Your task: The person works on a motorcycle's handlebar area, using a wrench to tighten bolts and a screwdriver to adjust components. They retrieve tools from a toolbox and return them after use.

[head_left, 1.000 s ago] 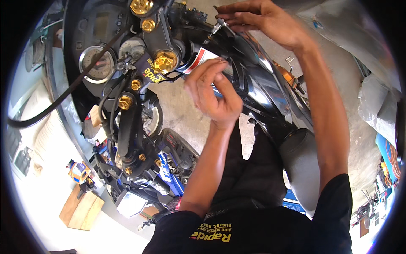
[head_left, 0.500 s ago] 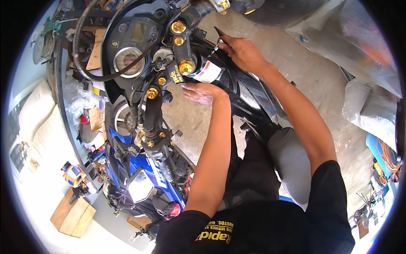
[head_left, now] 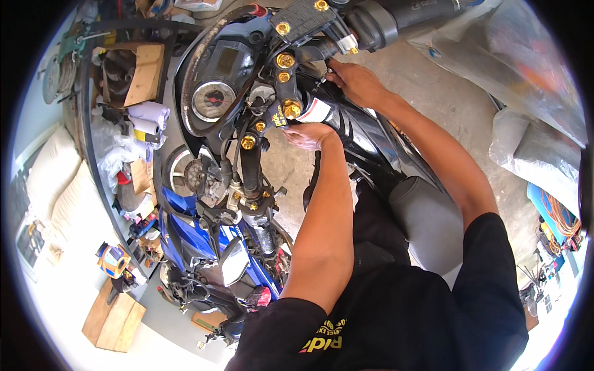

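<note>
A black motorcycle with gold bolts stands before me. My left hand is at its near side, below the handlebar clamp, fingers stretched out and partly in shadow. A black tag with yellow print hangs right beside those fingertips. Across the black front bodywork, my right hand is closed, thumb and fingers pinched around something small with a bit of bright metal showing; its kind is hidden. Between the hands lies a white and red sticker on the bodywork. The round gauge is to the left.
A black brake reservoir and grip reach over the far side. The grey seat is near my right arm. A blue motorcycle with a mirror stands on the left. Plastic-wrapped items lie right.
The motorcycle's handlebar and gauge have shifted right and down in view. My right hand has moved closer in to the bodywork; the metal piece it pinches shows less. My left hand stays beside the tag.
</note>
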A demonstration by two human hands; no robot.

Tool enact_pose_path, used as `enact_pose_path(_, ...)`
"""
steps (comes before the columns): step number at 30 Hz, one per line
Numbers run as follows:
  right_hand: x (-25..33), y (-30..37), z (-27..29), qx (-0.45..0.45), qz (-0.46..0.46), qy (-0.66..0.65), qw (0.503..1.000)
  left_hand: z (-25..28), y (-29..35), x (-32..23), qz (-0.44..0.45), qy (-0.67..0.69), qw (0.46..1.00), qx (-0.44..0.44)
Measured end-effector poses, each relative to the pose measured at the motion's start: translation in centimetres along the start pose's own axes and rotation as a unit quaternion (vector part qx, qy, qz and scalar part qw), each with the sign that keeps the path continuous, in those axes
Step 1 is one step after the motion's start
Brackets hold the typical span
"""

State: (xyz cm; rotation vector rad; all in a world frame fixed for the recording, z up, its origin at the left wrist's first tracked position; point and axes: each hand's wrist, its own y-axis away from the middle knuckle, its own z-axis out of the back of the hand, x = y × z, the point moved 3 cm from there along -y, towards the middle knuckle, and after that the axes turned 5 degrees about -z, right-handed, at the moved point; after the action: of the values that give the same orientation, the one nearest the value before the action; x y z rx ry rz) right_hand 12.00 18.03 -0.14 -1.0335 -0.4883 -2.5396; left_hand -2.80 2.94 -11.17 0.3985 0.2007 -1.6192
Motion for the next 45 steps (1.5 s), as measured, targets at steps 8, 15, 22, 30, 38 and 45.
enact_pose_path(8,-1.1,-4.5,-1.9,0.200,-0.232,-0.004,0.952,0.5,1.1,-1.0,-0.065,-0.049,0.996,-0.030)
enact_pose_path(15,2.7,-1.0,1.9,0.115,-0.036,0.067,0.990,-0.8,-0.2,1.8,-0.006,0.045,0.999,-0.024)
enact_pose_path(22,1.6,-0.8,-0.8,0.125,-0.039,0.197,0.972,2.0,1.1,-1.1,0.008,0.087,0.996,0.010)
enact_pose_path(30,-4.4,-5.1,-5.3,0.303,-0.221,0.094,0.922,1.6,1.9,-1.6,-0.114,-0.014,0.992,-0.048)
enact_pose_path(38,-1.5,-0.5,-2.9,0.048,-0.077,0.090,0.992,2.1,1.5,-1.8,-0.167,0.008,0.983,-0.078)
enact_pose_path(45,-1.7,0.1,-3.6,-0.015,-0.054,-0.059,0.997,1.6,1.0,-1.0,-0.086,0.046,0.994,-0.044)
